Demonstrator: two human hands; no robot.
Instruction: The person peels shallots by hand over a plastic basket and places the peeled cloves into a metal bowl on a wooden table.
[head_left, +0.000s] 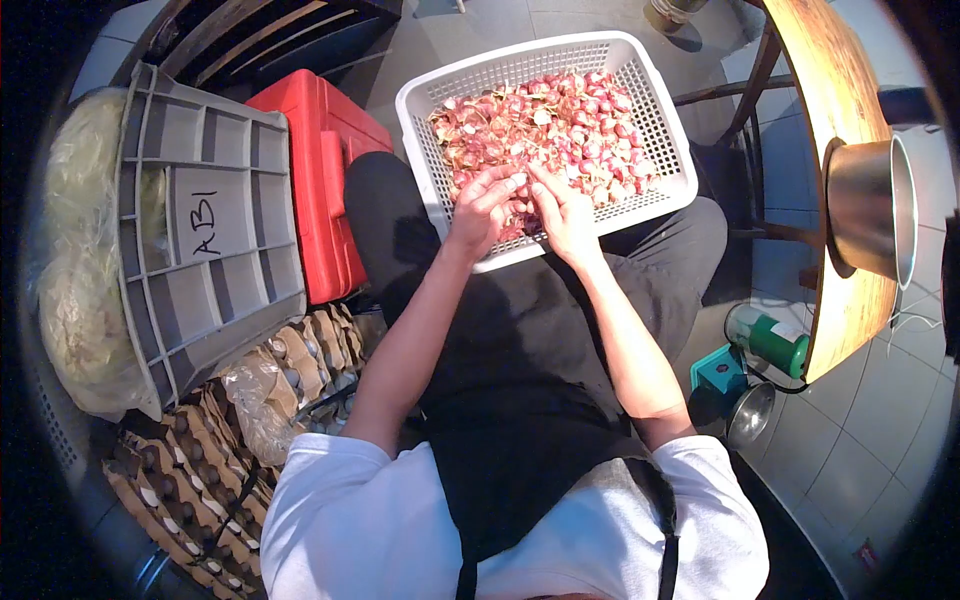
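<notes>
Shallots [560, 130] fill a white basket [668, 120] resting on the person's lap, at twelve o'clock. The left hand [483, 205] and right hand [562, 215] meet at the basket's near edge, fingers pinched on one shallot [522, 196]. A red box [325, 190] sits at ten o'clock.

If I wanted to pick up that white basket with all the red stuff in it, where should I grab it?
Probably by the thick rolled rim of the white basket, one hand on each short end, coming from the left and right sides. The mesh walls look thin and the load of shallots fills it, so two grips would likely keep it level. It rests on the person's lap.
</notes>
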